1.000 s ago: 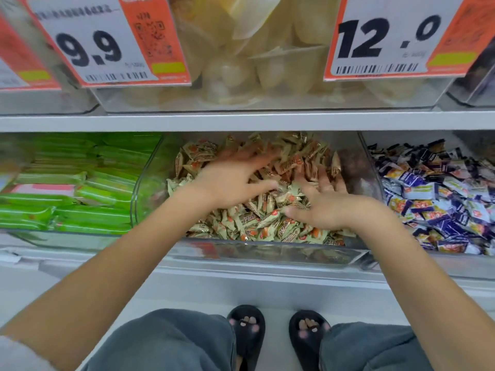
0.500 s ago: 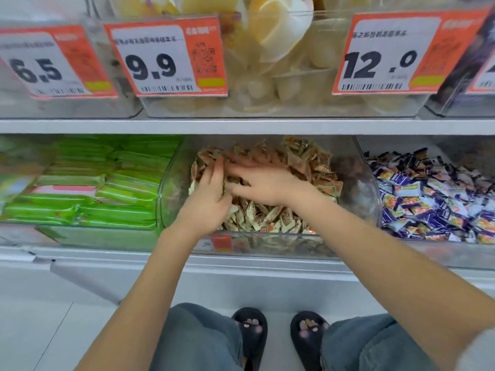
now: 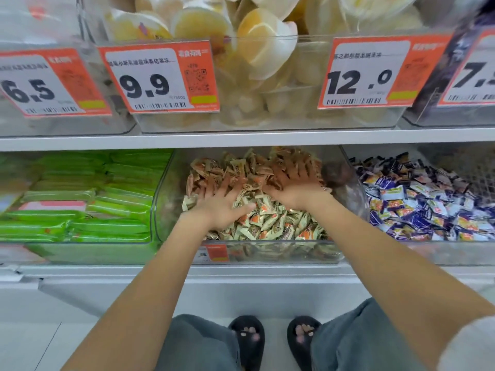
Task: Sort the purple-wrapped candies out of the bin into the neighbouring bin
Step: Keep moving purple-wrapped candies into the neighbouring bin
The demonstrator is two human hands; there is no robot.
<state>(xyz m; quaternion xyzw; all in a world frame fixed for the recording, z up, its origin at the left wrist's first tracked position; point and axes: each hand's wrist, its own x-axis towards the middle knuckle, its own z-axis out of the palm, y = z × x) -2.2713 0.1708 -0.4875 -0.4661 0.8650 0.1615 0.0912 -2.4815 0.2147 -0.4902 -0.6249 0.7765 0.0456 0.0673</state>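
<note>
A clear middle bin (image 3: 267,254) on the lower shelf holds a heap of beige-and-orange wrapped candies (image 3: 270,220). My left hand (image 3: 222,203) lies palm down on the heap's left part, fingers spread among the wrappers. My right hand (image 3: 297,188) lies palm down on the right part, fingers reaching toward the back. Neither hand visibly holds a candy. The neighbouring bin on the right (image 3: 455,254) is full of purple-wrapped candies (image 3: 417,202). I see no purple wrapper among the beige ones.
A bin of green packets (image 3: 88,199) stands left of the middle bin. The shelf above (image 3: 241,139) carries bins of pale jelly cups (image 3: 257,49) with orange price tags (image 3: 160,76). My knees and black slippers (image 3: 247,341) are below the shelf front.
Both hands have spread apart across the beige candies: the left has shifted slightly, the right has moved rightward and back. The camera has tilted up and closer.
</note>
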